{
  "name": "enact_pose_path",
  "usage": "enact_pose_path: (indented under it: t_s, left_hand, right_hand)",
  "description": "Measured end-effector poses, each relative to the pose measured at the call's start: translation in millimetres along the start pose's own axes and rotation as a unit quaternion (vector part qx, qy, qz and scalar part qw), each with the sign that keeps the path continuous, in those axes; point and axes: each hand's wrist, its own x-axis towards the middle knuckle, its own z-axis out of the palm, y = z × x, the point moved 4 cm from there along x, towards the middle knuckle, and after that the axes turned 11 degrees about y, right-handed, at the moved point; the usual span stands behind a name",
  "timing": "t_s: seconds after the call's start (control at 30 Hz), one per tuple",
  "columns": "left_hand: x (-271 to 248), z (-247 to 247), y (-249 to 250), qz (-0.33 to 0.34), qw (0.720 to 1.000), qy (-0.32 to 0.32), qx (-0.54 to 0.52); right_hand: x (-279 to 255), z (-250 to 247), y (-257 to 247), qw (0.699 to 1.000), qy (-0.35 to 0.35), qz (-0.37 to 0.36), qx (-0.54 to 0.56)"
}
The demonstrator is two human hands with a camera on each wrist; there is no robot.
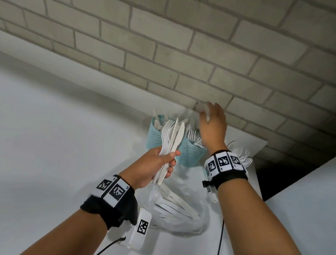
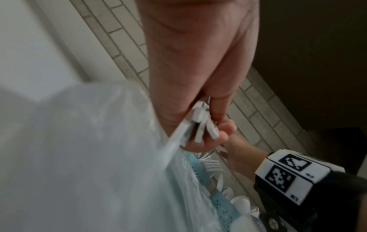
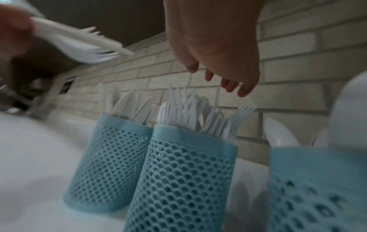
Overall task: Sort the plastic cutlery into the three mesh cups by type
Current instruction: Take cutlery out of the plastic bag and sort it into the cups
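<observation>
Three blue mesh cups stand in a row against the brick wall. The left cup (image 3: 107, 163) holds knives, the middle cup (image 3: 182, 180) forks, the right cup (image 3: 317, 188) spoons. My left hand (image 1: 160, 163) grips a bundle of white forks and knives (image 1: 172, 140), upright, in front of the left cup (image 1: 156, 136) and middle cup (image 1: 189, 153). My right hand (image 1: 212, 121) hovers open above the fork cup with nothing in it; its fingers (image 3: 230, 84) hang just over the fork tines. Spoons (image 1: 243, 156) show behind the right wrist.
A clear plastic bag (image 1: 178, 207) with more white cutlery lies on the white counter (image 1: 50, 137) in front of the cups. The brick wall (image 1: 170, 46) runs close behind them. A dark gap (image 1: 276, 177) opens at the counter's right end.
</observation>
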Motion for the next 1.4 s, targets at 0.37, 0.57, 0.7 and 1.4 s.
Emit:
enact_pose_path:
  t_s: [0.37, 0.57, 0.7, 1.4]
  left_hand:
    - [-9.3, 1.1, 4.6, -0.031, 0.995, -0.083, -0.038]
    - [-20.5, 1.2, 1.1, -0.064, 0.991, -0.112, -0.014]
    - [-27.7, 4.9, -1.1, -0.077, 0.986, -0.151, -0.001]
    - [-38.2, 2.6, -8.8, -0.079, 0.972, -0.206, 0.081]
  right_hand:
    - [-21.1, -30.3, -54.8, 0.972, -0.158, 0.016, 0.175]
    - [-31.6, -52.4, -78.5, 0.901, -0.391, -0.006, 0.185]
    - [-37.9, -54.7, -77.6, 0.886, -0.438, -0.016, 0.152]
    - [-57.1, -67.9, -75.9, 0.865, -0.493, -0.003, 0.098]
